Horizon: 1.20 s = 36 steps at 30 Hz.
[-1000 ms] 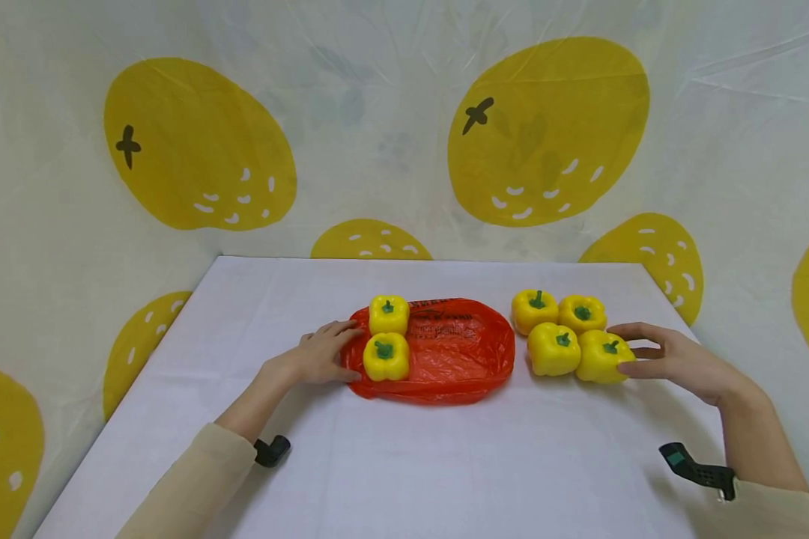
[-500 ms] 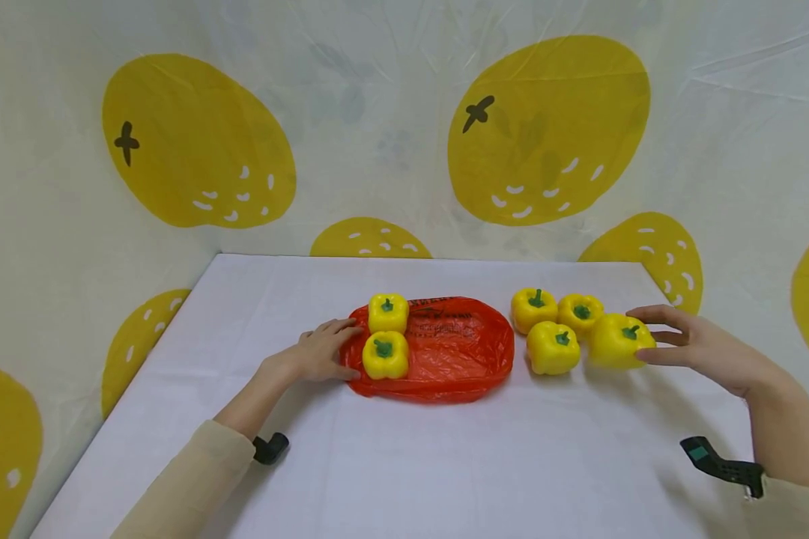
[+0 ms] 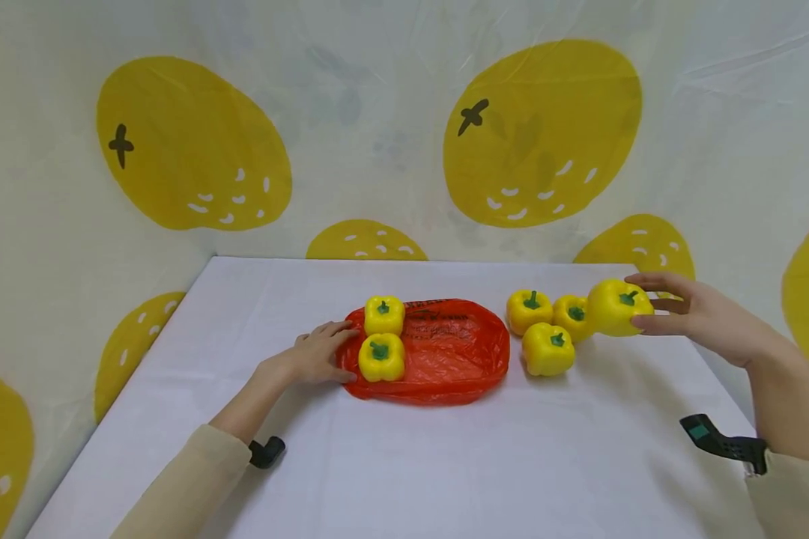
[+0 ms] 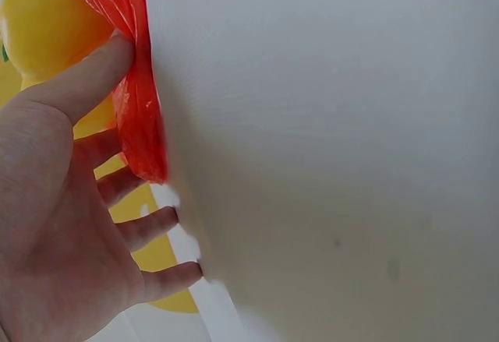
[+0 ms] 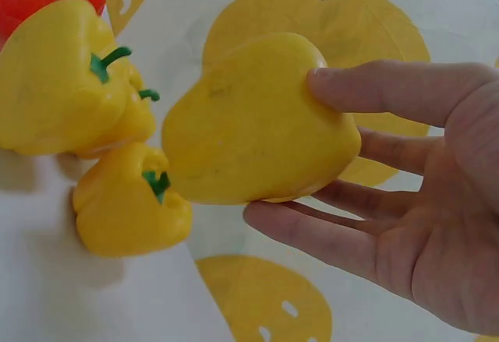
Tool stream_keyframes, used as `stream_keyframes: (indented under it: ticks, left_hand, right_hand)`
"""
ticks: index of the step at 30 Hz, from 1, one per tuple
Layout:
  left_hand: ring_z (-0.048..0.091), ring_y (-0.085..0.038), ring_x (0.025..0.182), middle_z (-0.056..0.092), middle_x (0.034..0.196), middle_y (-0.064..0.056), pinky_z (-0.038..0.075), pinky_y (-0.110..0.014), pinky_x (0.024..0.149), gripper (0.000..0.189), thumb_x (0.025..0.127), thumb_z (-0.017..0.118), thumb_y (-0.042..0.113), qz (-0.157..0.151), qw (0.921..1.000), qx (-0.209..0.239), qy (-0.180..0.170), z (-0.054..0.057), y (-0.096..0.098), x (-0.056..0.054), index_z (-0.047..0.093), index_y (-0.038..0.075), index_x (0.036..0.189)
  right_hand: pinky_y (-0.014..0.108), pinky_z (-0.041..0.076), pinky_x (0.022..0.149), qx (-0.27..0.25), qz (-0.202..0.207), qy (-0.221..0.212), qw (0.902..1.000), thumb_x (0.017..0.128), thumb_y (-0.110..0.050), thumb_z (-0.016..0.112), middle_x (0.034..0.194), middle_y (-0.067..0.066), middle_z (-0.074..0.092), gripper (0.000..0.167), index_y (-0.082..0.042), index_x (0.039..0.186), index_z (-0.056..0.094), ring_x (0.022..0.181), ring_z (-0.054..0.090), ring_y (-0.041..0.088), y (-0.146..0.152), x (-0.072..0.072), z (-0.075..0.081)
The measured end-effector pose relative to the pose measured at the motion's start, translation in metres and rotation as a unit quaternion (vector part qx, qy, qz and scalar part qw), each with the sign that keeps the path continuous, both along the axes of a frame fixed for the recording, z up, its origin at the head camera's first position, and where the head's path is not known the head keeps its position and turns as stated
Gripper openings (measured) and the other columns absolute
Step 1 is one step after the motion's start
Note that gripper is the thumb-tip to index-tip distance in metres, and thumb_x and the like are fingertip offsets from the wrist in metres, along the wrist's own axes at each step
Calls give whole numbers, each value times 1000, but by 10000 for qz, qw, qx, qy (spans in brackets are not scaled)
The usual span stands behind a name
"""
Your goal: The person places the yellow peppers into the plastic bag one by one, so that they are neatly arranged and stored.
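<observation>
My right hand (image 3: 714, 318) holds a yellow bell pepper (image 3: 616, 307) with a green stem, lifted above the table. In the right wrist view, thumb and fingers (image 5: 390, 93) grip one side of this pepper (image 5: 257, 124). At the left end of a red plastic bag (image 3: 452, 352), my left hand (image 3: 317, 355) rests with its fingers spread against the edge. The left wrist view shows the thumb touching the bag (image 4: 140, 124). Two yellow bell peppers, a far one (image 3: 384, 316) and a near one (image 3: 382, 358), sit on the bag's left part.
Right of the bag stand three more yellow bell peppers: back left (image 3: 529, 311), back right (image 3: 571, 314), partly covered by the held one, and front (image 3: 548, 349). A white cloth covers the table (image 3: 431, 471). A fruit-printed curtain (image 3: 371, 112) hangs behind and at both sides.
My right hand has lifted the front-right pepper off the table, raising it and shifting it slightly right and back. My left hand has stayed at the bag.
</observation>
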<state>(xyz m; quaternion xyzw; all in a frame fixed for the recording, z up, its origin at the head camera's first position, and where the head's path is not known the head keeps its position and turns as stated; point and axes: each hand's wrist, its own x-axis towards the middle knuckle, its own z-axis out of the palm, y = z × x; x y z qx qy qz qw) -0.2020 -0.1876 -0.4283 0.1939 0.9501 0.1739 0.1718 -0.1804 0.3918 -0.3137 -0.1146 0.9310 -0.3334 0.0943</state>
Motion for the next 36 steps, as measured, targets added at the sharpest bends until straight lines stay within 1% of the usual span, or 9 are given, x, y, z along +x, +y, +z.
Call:
stream_keyframes:
  ticks: [2, 4, 7, 11, 12, 14, 16, 26, 36]
  left_hand:
    - [21, -43, 150, 29, 165, -15, 21, -71, 114, 85, 88, 79, 40, -7, 10000, 22, 19, -1, -1, 0, 40, 14, 158]
    - [22, -43, 150, 29, 164, -16, 22, -72, 113, 85, 88, 79, 41, -24, 10000, 30, 35, -1, -1, 0, 40, 14, 158]
    - [22, -43, 150, 30, 164, -15, 22, -71, 114, 84, 88, 79, 42, -19, 10000, 23, 48, -1, -1, 0, 40, 15, 158]
    - [22, -43, 150, 29, 164, -15, 20, -72, 114, 85, 88, 79, 41, 33, 9999, 63, 77, -1, -2, 0, 40, 15, 158]
    - [22, -43, 150, 30, 164, -15, 20, -72, 114, 85, 88, 79, 41, 27, 9999, 60, 98, -2, -2, 0, 40, 15, 158]
    - [22, -44, 149, 30, 164, -16, 20, -73, 113, 85, 88, 79, 41, 16, 9999, 74, 104, -3, -3, -1, 41, 14, 158]
    - [22, -44, 149, 30, 164, -16, 21, -73, 113, 84, 88, 79, 42, -7, 9999, 60, 100, -3, -3, -1, 41, 14, 158]
    - [22, -45, 150, 30, 164, -16, 22, -73, 113, 84, 88, 79, 41, -32, 10000, 47, 82, -2, -1, 1, 41, 14, 158]
    - [21, -44, 150, 29, 165, -15, 20, -73, 113, 84, 88, 79, 42, -36, 9999, 63, 81, -4, -2, 0, 40, 15, 158]
  right_hand:
    - [13, 47, 80, -66, -15, 77, 9999, 100, -28, 68, 151, 14, 40, 67, -8, 156, 35, 121, 51, 11, -8, -3, 6]
    - [14, 48, 80, -94, -64, 103, 9999, 101, -30, 68, 152, 16, 40, 70, -8, 157, 33, 127, 50, 25, -20, -6, 12]
    - [25, 53, 88, -248, -69, 96, 9996, 100, -30, 69, 155, 20, 37, 72, -6, 157, 32, 133, 44, 44, -39, -12, 19]
    - [49, 53, 98, -354, -16, 188, 9992, 99, -29, 71, 156, 19, 39, 70, -6, 155, 36, 136, 43, 46, -63, -19, 20]
    - [50, 53, 98, -364, 20, 222, 9991, 98, -28, 72, 156, 19, 39, 70, -6, 155, 37, 136, 43, 47, -68, -21, 19]
    - [59, 49, 101, -389, 101, 211, 9990, 98, -29, 72, 156, 21, 38, 72, -6, 155, 36, 137, 41, 48, -78, -23, 16]
    - [64, 45, 101, -413, 172, 192, 9988, 98, -29, 73, 156, 22, 38, 73, -6, 156, 35, 138, 40, 49, -88, -26, 12]
    - [62, 47, 102, -629, 359, 109, 9973, 95, -27, 76, 153, 19, 42, 70, -7, 152, 40, 138, 41, 48, -125, -36, -4]
    - [58, 48, 103, -931, 510, -249, 9940, 94, -26, 77, 151, 16, 46, 68, -9, 151, 43, 138, 45, 43, -159, -44, -21]
